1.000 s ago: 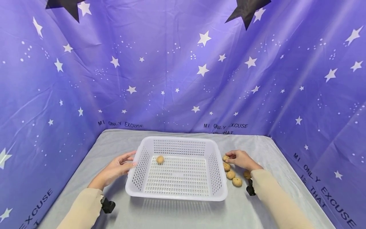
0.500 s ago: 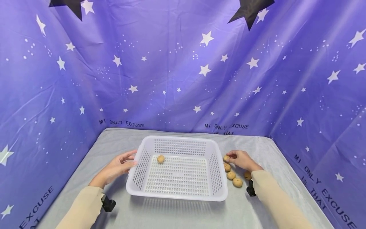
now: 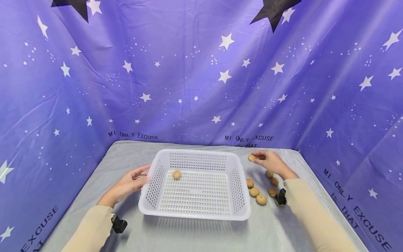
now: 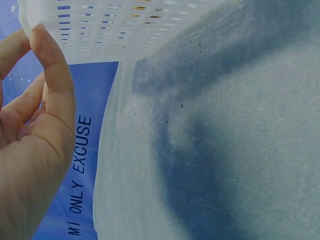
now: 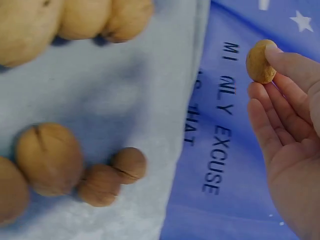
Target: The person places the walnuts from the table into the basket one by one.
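Observation:
A white perforated plastic basket point(image 3: 195, 212) stands on the grey cloth, with one walnut point(image 3: 176, 174) inside toward its left. At the basket's left rim, my left hand point(image 3: 127, 185) grips the edge; in the left wrist view the thumb point(image 4: 52, 60) lies against the rim. To the right of the basket, my right hand point(image 3: 271, 162) pinches another walnut point(image 3: 251, 158) between thumb and fingertips, raised off the table. The right wrist view shows that held walnut point(image 5: 260, 62) plainly, with the other fingers extended beneath it.
Several walnuts lie right of the basket: a row near its wall, including one walnut point(image 3: 261, 200) at the front, and a second row with a walnut point(image 3: 272, 191) beside the right wrist. A purple star-patterned curtain point(image 3: 189, 115) encloses the table's back and sides.
My right hand has lifted a walnut from the far end of the row by the basket and moved it up and away. The left hand and basket stay in place.

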The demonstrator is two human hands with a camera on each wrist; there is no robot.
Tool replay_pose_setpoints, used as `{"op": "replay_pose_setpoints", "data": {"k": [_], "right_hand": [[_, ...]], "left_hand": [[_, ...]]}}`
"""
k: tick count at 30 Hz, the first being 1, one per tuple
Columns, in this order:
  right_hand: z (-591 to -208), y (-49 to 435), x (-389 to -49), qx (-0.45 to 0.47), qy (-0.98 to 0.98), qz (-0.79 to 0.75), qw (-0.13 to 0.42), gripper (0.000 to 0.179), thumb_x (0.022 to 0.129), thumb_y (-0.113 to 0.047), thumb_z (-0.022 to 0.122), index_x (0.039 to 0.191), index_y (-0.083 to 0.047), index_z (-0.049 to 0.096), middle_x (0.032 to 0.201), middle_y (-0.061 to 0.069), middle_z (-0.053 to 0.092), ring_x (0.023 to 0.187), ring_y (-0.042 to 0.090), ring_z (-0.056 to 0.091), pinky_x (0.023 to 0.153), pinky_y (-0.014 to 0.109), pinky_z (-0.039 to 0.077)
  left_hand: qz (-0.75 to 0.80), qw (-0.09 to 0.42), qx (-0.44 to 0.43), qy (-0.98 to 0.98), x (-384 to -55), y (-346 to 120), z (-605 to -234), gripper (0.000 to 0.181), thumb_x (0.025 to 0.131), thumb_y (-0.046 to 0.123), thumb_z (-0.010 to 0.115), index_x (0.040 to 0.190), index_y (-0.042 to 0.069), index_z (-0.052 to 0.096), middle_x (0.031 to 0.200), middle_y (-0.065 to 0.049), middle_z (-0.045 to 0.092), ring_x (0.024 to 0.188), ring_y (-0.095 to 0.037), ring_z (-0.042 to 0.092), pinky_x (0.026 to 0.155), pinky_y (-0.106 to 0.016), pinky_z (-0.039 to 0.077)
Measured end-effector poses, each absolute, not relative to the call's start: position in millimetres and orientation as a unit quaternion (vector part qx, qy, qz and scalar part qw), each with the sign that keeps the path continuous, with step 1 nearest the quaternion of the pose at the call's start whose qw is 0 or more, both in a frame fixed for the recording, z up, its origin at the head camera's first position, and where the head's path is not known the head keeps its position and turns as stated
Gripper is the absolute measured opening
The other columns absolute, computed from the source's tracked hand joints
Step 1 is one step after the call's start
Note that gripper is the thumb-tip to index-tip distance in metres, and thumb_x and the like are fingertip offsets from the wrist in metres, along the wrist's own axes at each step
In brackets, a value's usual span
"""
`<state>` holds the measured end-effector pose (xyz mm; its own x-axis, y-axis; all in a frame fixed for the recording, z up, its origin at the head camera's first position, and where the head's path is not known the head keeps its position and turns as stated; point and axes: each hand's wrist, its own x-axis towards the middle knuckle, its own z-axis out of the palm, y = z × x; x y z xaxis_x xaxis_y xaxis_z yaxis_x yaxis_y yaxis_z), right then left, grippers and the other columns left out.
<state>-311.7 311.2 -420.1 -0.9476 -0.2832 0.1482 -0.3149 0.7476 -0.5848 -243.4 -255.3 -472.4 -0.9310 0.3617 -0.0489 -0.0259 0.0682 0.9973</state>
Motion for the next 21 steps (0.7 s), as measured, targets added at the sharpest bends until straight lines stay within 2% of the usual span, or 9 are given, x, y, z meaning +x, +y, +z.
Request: {"op": "replay_pose_setpoints", "data": {"k": [10,16,21], "right_hand": [[-388.1,281.3,-324.2,0.193,-0.93,0.309,0.049,0.038,0.095,-0.027,0.072,0.125,-0.004,0.069,0.112,0.011,0.071,0.101,0.027,0.068,0.088,0.044,0.056],[-371.0,242.8,-329.8,0.226,-0.921,0.317,0.035,0.036,0.094,-0.026,0.074,0.124,-0.007,0.07,0.11,0.007,0.071,0.099,0.022,0.068,0.088,0.04,0.056],[-364.2,208.4,-331.9,0.262,-0.906,0.331,0.014,0.035,0.094,-0.019,0.073,0.125,-0.004,0.069,0.111,0.005,0.071,0.099,0.02,0.067,0.089,0.039,0.055]], "left_hand": [[0.673,0.145,0.112,0.717,-243.4,-255.4,-469.5,0.071,0.097,0.008,0.066,0.156,0.0,0.027,0.139,-0.03,0.042,0.108,-0.031,0.063,0.086,-0.039,0.057],[0.675,0.147,0.113,0.714,-243.2,-254.8,-469.8,0.071,0.097,0.007,0.065,0.156,0.0,0.027,0.139,-0.031,0.042,0.108,-0.031,0.063,0.087,-0.039,0.057],[0.674,0.148,0.116,0.714,-242.7,-254.3,-470.3,0.07,0.098,0.007,0.064,0.156,0.0,0.027,0.138,-0.031,0.042,0.107,-0.03,0.063,0.087,-0.039,0.057]]}}
